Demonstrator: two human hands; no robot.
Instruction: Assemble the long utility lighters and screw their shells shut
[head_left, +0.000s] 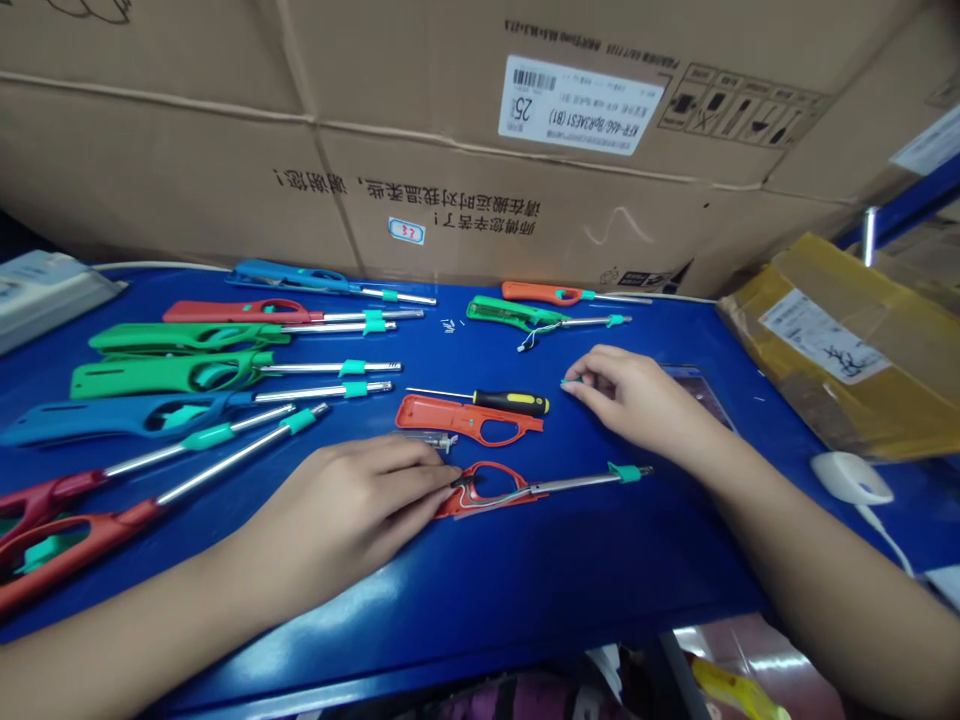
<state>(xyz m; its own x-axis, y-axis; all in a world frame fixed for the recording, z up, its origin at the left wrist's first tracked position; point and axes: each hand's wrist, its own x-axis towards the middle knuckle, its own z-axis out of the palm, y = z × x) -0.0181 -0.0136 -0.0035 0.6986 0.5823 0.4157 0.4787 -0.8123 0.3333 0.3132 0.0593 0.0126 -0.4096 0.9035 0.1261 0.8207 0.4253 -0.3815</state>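
My left hand (pixel 352 505) lies on the blue table (pixel 525 590), fingers together, pressing down the handle end of an opened red long-nosed lighter (pixel 525 487) with a metal tube and teal collar. My right hand (pixel 637 398) rests further right, its fingertips pinched on a tiny teal part (pixel 568 381). Between the hands lie a separate red lighter shell half (pixel 465 418) and a black-and-yellow screwdriver (pixel 495 401). A small clear part (pixel 435 438) sits by my left fingers.
Several assembled lighters in red, green and blue (pixel 187 375) lie in a row at left. A green lighter (pixel 525 316) and an orange one (pixel 562 293) lie at the back. Cardboard boxes (pixel 450 130) wall the rear. A yellow parcel (pixel 847 340) and a white mouse (pixel 851 477) sit at right.
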